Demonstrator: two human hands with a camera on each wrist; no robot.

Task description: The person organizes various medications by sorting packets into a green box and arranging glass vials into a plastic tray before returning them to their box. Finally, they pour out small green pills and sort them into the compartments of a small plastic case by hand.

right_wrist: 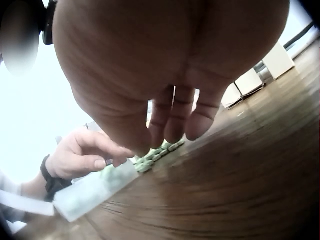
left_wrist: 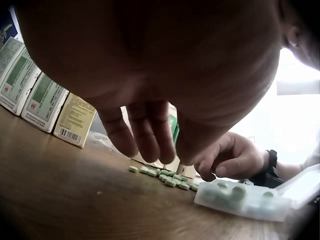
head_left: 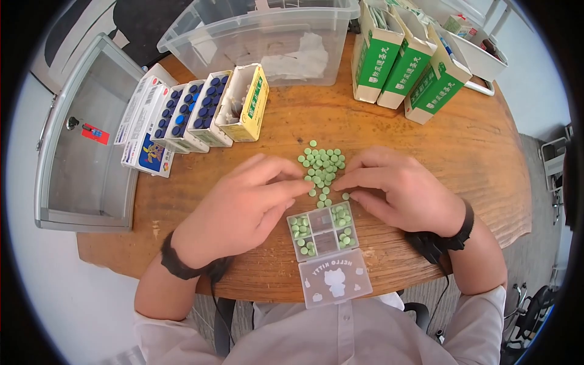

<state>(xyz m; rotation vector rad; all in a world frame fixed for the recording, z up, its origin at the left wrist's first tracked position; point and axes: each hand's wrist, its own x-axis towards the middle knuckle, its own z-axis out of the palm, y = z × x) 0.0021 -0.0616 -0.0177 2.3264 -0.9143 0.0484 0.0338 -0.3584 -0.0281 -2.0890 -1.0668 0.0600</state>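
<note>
A loose pile of round green tablets [head_left: 322, 161] lies on the wooden table, trailing down to a clear pill box [head_left: 322, 219]. Tablets sit in the box's corner compartments; its two middle ones show bare. The box's open lid [head_left: 333, 278], printed with a white cat figure, lies toward the person. My left hand [head_left: 243, 204] reaches in from the left, its fingertips at the pile's edge. From the other side comes my right hand [head_left: 398, 188], index fingertip beside the pile and thumb near a stray tablet [head_left: 345, 196]. In both wrist views the fingers hang down, loosely bent.
Boxes of blue-capped bottles [head_left: 208, 102] and a yellow box [head_left: 249, 106] stand at the back left, beside a grey-framed glass case [head_left: 88, 140]. A clear plastic bin [head_left: 261, 36] is at the back. Green-and-white cartons [head_left: 438, 85] stand back right. Both wrists wear cabled black bands.
</note>
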